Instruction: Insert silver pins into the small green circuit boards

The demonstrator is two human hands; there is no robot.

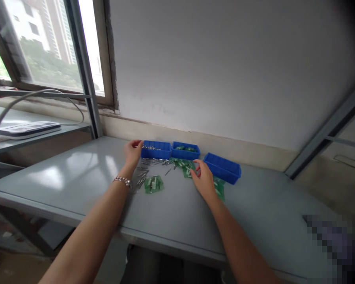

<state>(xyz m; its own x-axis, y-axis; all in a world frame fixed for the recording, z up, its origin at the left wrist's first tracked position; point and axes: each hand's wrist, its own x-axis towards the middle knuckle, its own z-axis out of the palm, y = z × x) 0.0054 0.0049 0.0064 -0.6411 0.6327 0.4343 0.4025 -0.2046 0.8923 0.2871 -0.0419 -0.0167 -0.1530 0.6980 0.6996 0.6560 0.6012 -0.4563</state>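
My left hand (133, 153) is at the left end of a blue bin (161, 154) with thin metal pins (150, 147) inside. Its thumb and fingers are pinched together at the bin's wall; whether they hold the wall or a pin is unclear. My right hand (205, 178) hovers beside green plastic packets (188, 167), thumb and fingers apart and nothing visible between them. More loose metal pins (142, 177) lie scattered before the left bin. A green packet (154, 184) with pale pieces rests between my hands, and another packet (219, 188) is partly behind my right wrist.
A second blue bin (185, 155) holds green packets. To the right, a third blue bin (225, 170) stands at an angle near the wall. At left, a white-and-dark flat device (29, 129) lies on a shelf with a cable (32, 94) beside the grey metal upright (87, 79).
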